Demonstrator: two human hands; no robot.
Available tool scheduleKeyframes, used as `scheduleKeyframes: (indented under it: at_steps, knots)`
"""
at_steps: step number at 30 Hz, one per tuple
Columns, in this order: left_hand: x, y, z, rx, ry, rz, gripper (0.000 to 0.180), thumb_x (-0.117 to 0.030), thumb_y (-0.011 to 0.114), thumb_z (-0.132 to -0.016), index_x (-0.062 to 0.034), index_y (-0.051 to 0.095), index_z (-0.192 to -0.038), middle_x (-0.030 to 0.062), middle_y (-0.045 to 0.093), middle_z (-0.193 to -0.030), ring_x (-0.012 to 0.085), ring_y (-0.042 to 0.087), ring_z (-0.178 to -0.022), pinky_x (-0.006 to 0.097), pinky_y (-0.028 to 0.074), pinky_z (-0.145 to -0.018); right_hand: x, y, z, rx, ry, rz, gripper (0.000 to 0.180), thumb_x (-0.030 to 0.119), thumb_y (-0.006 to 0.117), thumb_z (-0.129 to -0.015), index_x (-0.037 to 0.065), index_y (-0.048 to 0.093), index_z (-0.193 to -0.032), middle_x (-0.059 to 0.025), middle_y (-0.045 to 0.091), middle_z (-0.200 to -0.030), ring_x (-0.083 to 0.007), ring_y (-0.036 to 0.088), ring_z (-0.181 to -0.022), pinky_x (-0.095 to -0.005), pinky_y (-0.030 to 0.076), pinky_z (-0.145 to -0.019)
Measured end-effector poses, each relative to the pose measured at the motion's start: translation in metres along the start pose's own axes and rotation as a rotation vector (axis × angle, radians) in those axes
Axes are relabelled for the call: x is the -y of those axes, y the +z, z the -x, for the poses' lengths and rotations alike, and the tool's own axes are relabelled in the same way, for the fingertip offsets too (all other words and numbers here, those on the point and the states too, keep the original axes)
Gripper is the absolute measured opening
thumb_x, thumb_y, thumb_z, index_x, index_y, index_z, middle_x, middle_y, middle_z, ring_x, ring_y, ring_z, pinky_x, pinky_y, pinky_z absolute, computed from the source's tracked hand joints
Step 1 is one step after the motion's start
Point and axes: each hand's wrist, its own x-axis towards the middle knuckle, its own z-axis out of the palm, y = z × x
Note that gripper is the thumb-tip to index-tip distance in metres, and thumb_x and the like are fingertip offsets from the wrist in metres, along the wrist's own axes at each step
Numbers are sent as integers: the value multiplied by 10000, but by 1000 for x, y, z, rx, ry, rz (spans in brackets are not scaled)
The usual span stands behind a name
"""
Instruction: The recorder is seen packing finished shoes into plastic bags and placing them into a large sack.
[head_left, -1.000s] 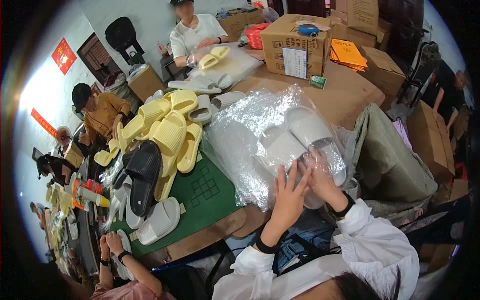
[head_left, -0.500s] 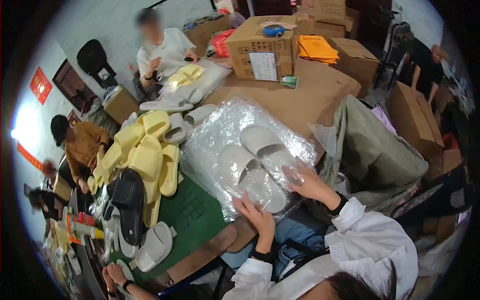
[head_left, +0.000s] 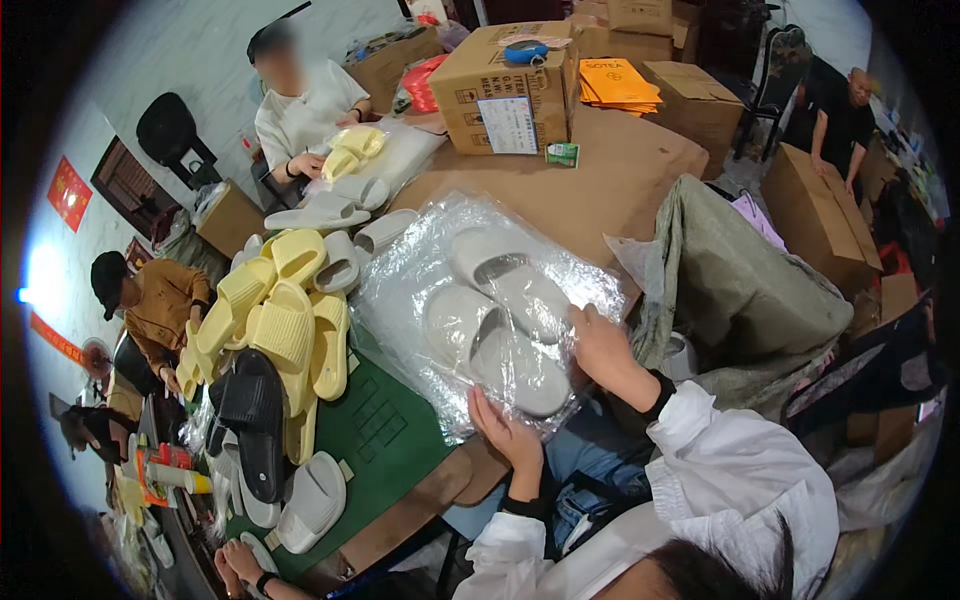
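A pair of light grey slippers (head_left: pixel 515 350) lies side by side under glossy clear film, in or under a plastic bag (head_left: pixel 400 300) on the table. My left hand (head_left: pixel 508 432) rests at the bag's near edge by a slipper's heel, its fingers stretched out along the plastic. To the right, my right hand (head_left: pixel 606 350) has its fingers bent and closed on the bag's side beside the other slipper. Left of the bag, several yellow slippers (head_left: pixel 285 325) are heaped with a black slipper (head_left: pixel 262 425) and a grey slipper (head_left: pixel 312 502).
A green mat (head_left: pixel 385 415) covers the near left of the table. A carton (head_left: pixel 505 95) and orange envelopes (head_left: pixel 618 83) stand at the back. A large woven sack (head_left: pixel 745 275) borders the right side. Another person's hands (head_left: pixel 240 565) show at lower left; co-workers sit farther off.
The left hand's fingers have drawn together from a spread. My right hand has shifted up along the bag's side, its fingers now bent. The slippers look slightly turned.
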Motion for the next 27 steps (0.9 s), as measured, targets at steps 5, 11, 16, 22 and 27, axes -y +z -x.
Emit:
scheduleKeyframes:
  at_steps: [5,11,16,22,27]
  knots:
    - [-3,1,1,-6,63,-34,401,-6,429,-896,25,421,-1296,189,395,-1310,275,372,-1222,344,313,-1000,11,-1,17,152,-112,-174,366,344,572,-803,10,643,-669,-120,617,-601,-308,621,-614,-425,490,-616]
    - [2,5,7,148,-66,124,175,-24,536,-871,39,538,-1034,92,527,-956,138,500,-814,254,424,-712,20,-12,14,616,-68,-255,512,438,512,-873,28,647,-597,-110,621,-581,-273,631,-593,-358,490,-602]
    - [13,8,8,166,-51,122,148,-11,547,-867,34,560,-1007,32,536,-805,87,481,-694,216,406,-617,21,14,21,481,-131,-560,440,389,539,-864,-35,617,-775,-191,606,-662,-381,595,-665,-444,463,-637]
    - [14,14,9,142,20,103,163,-15,554,-872,30,570,-1028,31,562,-788,83,495,-683,214,413,-613,21,26,24,419,-296,-603,412,292,585,-842,-36,501,-1077,-263,597,-876,-420,574,-851,-462,450,-731]
    - [17,7,5,155,44,80,150,-19,540,-884,36,570,-1020,33,568,-792,79,504,-691,208,414,-617,32,20,30,440,-316,-590,419,292,596,-839,-16,490,-1103,-239,605,-876,-410,581,-860,-450,453,-722]
